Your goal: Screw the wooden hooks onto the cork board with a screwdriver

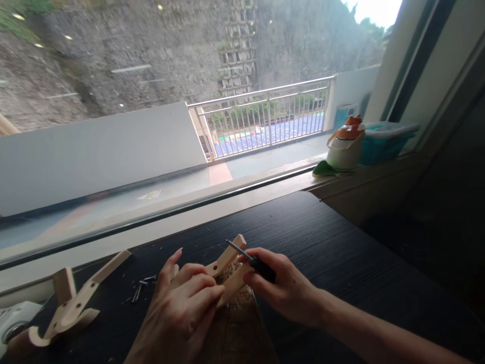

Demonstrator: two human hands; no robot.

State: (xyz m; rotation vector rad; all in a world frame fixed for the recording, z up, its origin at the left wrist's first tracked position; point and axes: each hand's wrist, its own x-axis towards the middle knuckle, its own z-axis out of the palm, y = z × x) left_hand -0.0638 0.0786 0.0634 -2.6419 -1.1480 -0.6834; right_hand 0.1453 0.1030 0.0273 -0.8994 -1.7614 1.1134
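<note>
My right hand (291,288) is closed round the dark handle of a screwdriver (265,269). Its thin metal shaft points up and left, across the end of a pale wooden piece (227,257) with a hole in it. My left hand (185,303) bends its fingers over that wooden piece and grips it, its thumb sticking up on the left. Beneath the wood lies a brown patterned board or block (242,328), partly covered by my hands. Several screws (137,292) are scattered on the dark table, left of my left hand.
Curved wooden parts with holes (89,290) lie at the table's left, beside a white object (17,321). The black table (322,242) meets a window sill. On it stand a bottle with an orange lid (344,146), a teal box (386,144) and a green leaf-shaped item (326,169).
</note>
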